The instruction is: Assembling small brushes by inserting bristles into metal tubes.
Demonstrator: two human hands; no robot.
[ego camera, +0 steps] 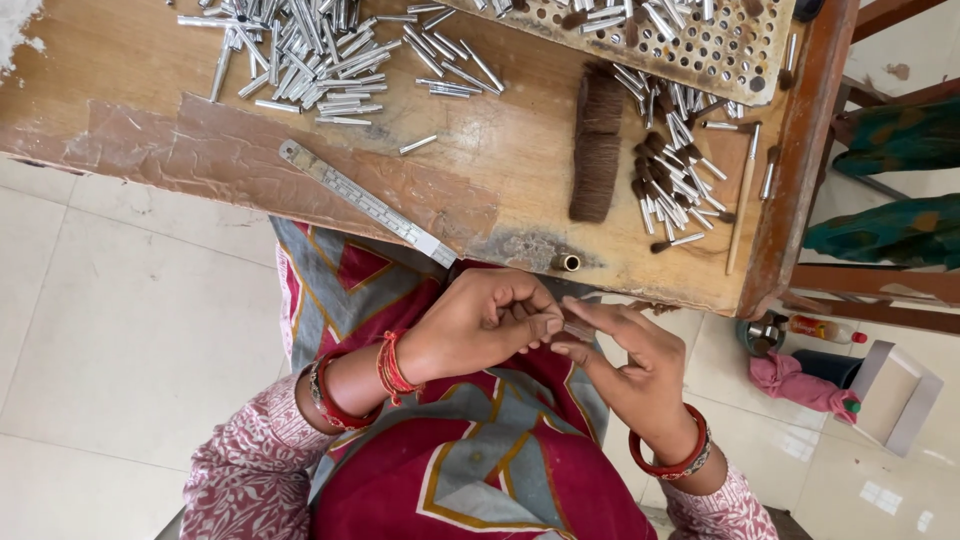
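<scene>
My left hand (480, 322) and my right hand (625, 360) meet above my lap, just below the wooden table's (250, 150) front edge. Together they pinch a small metal tube (577, 328) between the fingertips. Whether the tube has bristles in it is hidden by my fingers. A short brass-coloured tube (568, 262) stands at the table edge right above my hands. A flat bundle of dark brown hair (597, 145) lies on the table beyond it.
A heap of plain silver tubes (320, 55) lies at top left. Tubes with brown bristle tips (670, 170) lie right of the bundle. A perforated board (700, 45), a metal ruler (365, 202), a thin wooden stick (742, 195), and floor clutter at right.
</scene>
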